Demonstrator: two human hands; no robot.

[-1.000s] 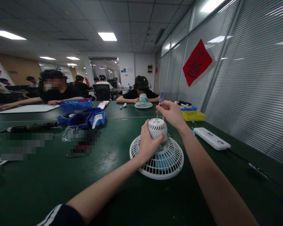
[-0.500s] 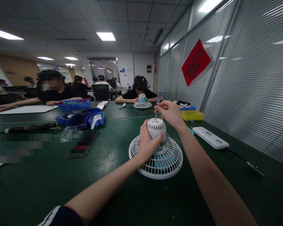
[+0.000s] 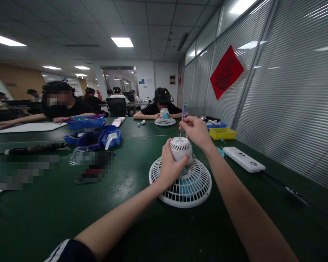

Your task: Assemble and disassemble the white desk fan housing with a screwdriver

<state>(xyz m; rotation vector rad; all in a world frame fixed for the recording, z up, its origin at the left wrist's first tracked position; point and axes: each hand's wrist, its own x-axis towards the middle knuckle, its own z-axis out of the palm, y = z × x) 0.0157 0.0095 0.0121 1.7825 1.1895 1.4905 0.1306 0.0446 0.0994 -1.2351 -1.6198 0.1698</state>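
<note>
A small white fan [image 3: 190, 182] lies face down on the green table [image 3: 71, 214], its round motor housing [image 3: 182, 147] pointing up. My left hand [image 3: 169, 167] is wrapped round the left side of that housing. My right hand [image 3: 198, 131] pinches a screwdriver [image 3: 183, 111] with a clear blue handle, held upright with its thin shaft reaching down to the top of the housing.
A white power bank [image 3: 243, 159] with a cable lies right of the fan. A yellow tray [image 3: 223, 133] stands behind it, blue trays [image 3: 98, 138] at left. Other people sit across the table, one with another white fan [image 3: 165, 121]. A glass wall with blinds runs along the right.
My right hand with the screwdriver has shifted slightly left and a little up, staying over the housing. My left hand and the fan have barely moved.
</note>
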